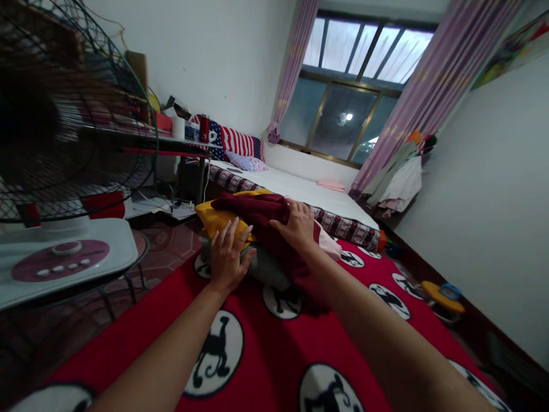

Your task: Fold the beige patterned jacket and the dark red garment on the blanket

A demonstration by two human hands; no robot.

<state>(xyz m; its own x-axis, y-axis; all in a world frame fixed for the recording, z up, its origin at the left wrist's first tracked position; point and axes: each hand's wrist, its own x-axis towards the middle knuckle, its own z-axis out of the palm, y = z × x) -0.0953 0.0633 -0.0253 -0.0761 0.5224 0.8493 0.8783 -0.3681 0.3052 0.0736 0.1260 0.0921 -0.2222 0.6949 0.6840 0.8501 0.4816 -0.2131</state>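
Observation:
A heap of folded clothes lies on the red blanket (266, 355) with its black-and-white animal roundels. My left hand (229, 257) rests with spread fingers against the near left side of the heap, over a yellow garment (214, 220) and a grey garment (270, 268). Across the top lies a maroon garment (253, 209), which also hangs down the near side. My right hand (297, 226) lies on this maroon cloth, thumb apart from the fingers. Part of a pale pink cloth (329, 246) shows beyond my right wrist. The garments' exact kinds cannot be made out.
A standing fan (77, 114) with a white base (64, 263) is close on the left. Behind it is a cluttered desk (189, 143). A bed with a white top (291, 177) stands under the window. Clothes (401, 183) hang at right, above a yellow stool (441, 296).

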